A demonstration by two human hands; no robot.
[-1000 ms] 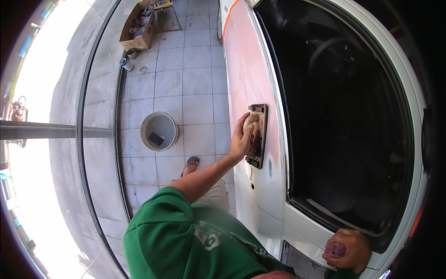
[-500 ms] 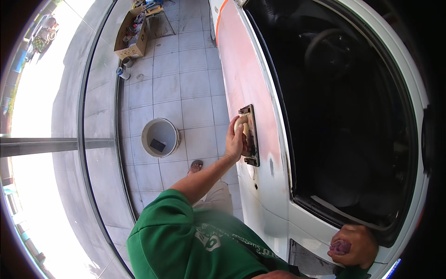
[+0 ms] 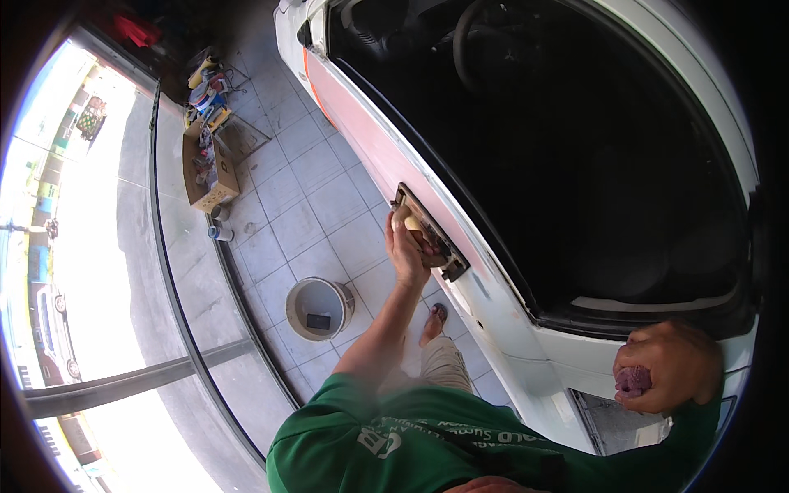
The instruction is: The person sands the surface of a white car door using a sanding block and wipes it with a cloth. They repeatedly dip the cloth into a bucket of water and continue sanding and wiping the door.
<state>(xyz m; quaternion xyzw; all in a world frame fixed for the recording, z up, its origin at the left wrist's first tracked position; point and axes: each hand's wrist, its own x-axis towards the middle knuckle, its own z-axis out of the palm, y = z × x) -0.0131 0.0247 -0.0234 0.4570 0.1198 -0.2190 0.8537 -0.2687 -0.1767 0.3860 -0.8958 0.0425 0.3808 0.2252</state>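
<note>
Head view: it has swung round since a moment ago, so the pink-patched car door (image 3: 352,119) now slants and a red thing (image 3: 138,31) shows at upper left. The left grip (image 3: 408,253) is still wrapped around the handle of the sanding block (image 3: 441,236), which lies along the door. The right grip (image 3: 680,366) stays clenched on a purple wad (image 3: 633,381), below the window.

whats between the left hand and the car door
A sanding block. In the head view, the left hand grips it, and its flat side faces the pinkish car door.
</note>
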